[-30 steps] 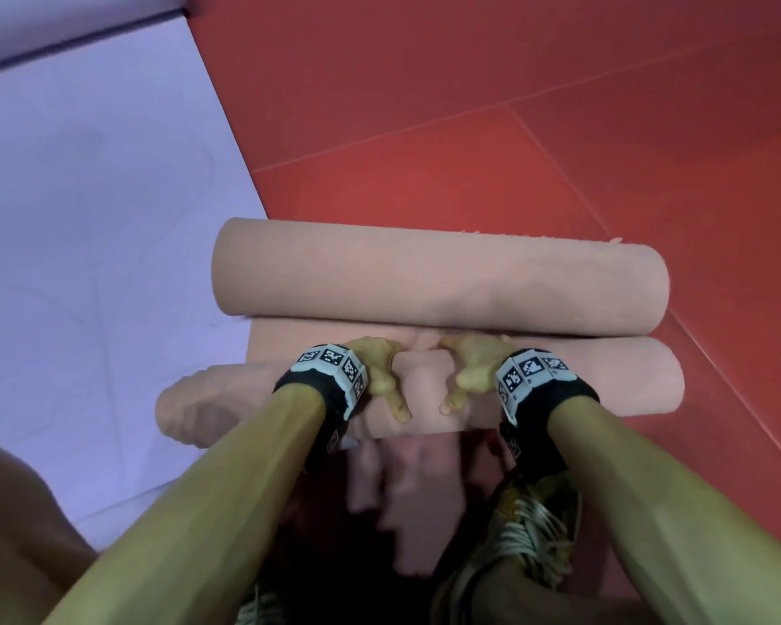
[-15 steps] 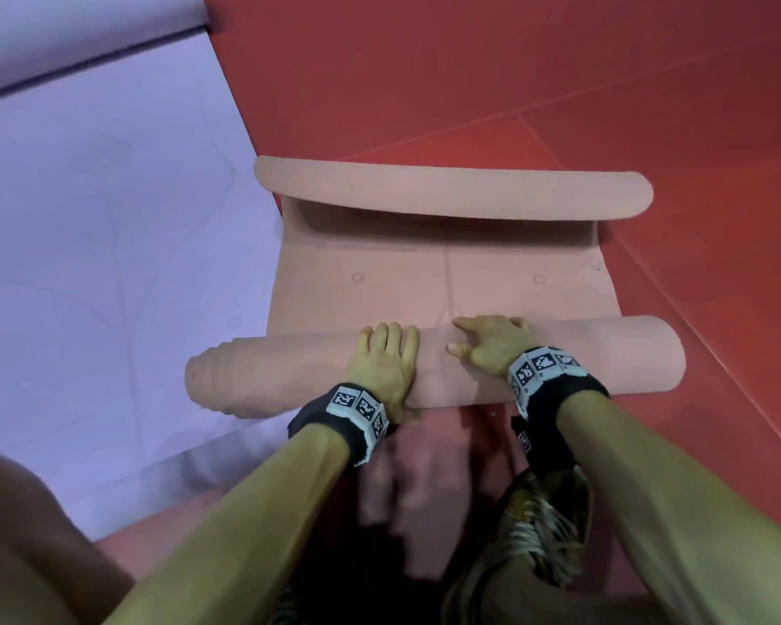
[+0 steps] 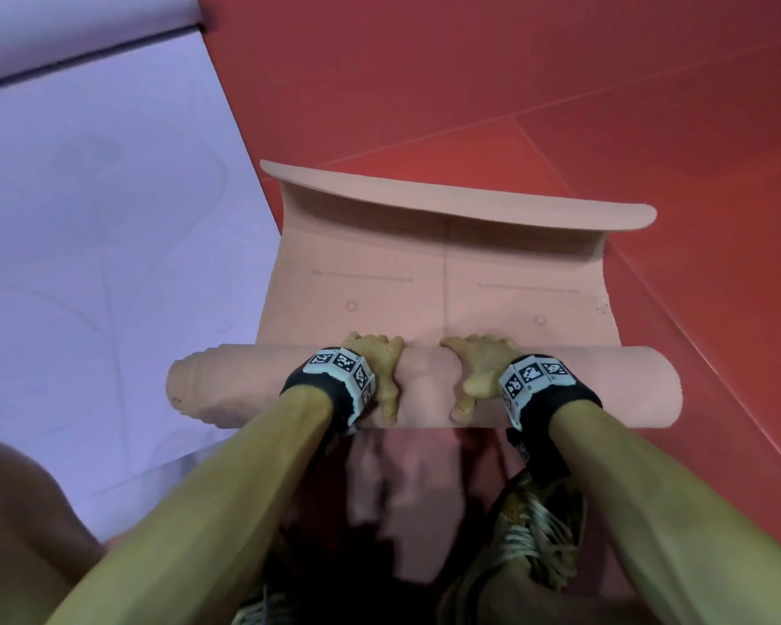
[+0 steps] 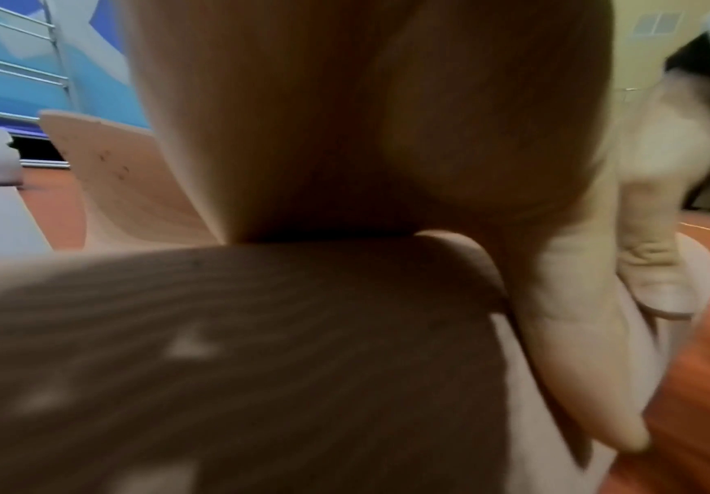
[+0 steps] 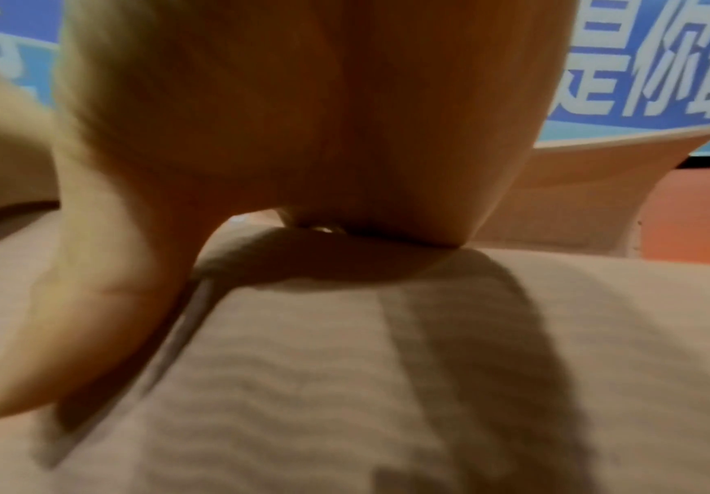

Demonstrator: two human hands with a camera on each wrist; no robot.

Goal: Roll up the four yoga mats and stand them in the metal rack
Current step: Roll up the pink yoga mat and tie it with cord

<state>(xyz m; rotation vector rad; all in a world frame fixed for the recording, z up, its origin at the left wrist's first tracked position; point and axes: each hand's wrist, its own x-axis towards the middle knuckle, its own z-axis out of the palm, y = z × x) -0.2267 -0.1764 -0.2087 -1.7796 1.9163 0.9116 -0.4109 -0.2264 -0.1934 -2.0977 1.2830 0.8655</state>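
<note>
A pink yoga mat lies on the red floor, its near part wound into a thick roll (image 3: 605, 385) set crosswise in front of me. My left hand (image 3: 379, 367) and right hand (image 3: 479, 367) grip the roll's middle side by side, fingers curled over its far side and thumbs on the near side. Beyond them the mat's flat stretch (image 3: 447, 281) runs to a far end (image 3: 470, 205) that curls upward. In the left wrist view my palm (image 4: 345, 117) presses the roll (image 4: 218, 367); in the right wrist view the right hand (image 5: 302, 117) sits on the roll (image 5: 387, 384).
A lavender mat (image 3: 86, 263) lies flat to the left, touching the roll's left end, with another pale mat edge (image 3: 64, 29) at the top left. Red floor (image 3: 560, 83) spreads ahead and right. My shoe (image 3: 537, 534) is just behind the roll. Metal bars (image 4: 15, 50) line a blue wall.
The far end, a full roll against the near roll a second ago, has unrolled away into a flat stretch with a raised curl. My hands, flat on the roll half a second ago, now grip it.
</note>
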